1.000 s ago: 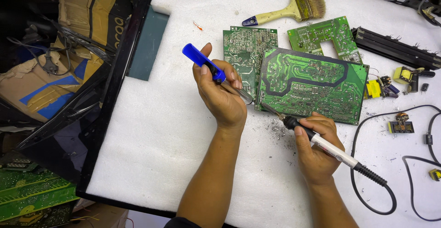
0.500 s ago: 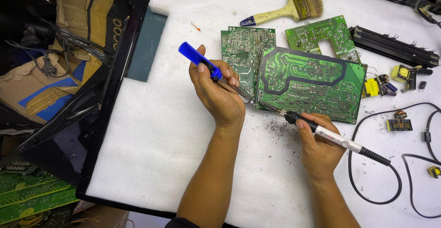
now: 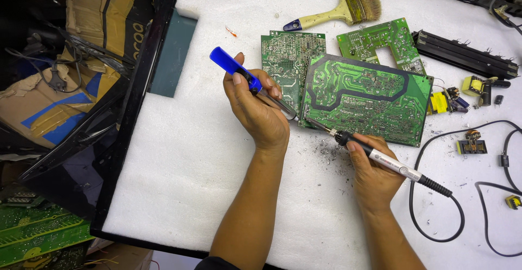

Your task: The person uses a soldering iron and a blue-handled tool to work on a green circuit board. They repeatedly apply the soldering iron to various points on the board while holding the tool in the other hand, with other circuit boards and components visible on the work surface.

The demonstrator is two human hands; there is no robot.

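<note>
Two tools meet at the big board's point(image 3: 365, 98) seven-o'clock corner: the left hand point(image 3: 255, 109) is clenched around a blue pump point(image 3: 247, 78), the right hand point(image 3: 375, 175) grasps an iron point(image 3: 380, 158). A brush point(image 3: 340, 10) lies at twelve o'clock on the white counter point(image 3: 190, 166).

blue desoldering pump point(image 3: 247, 77), soldering iron point(image 3: 380, 161), both tilted
</note>
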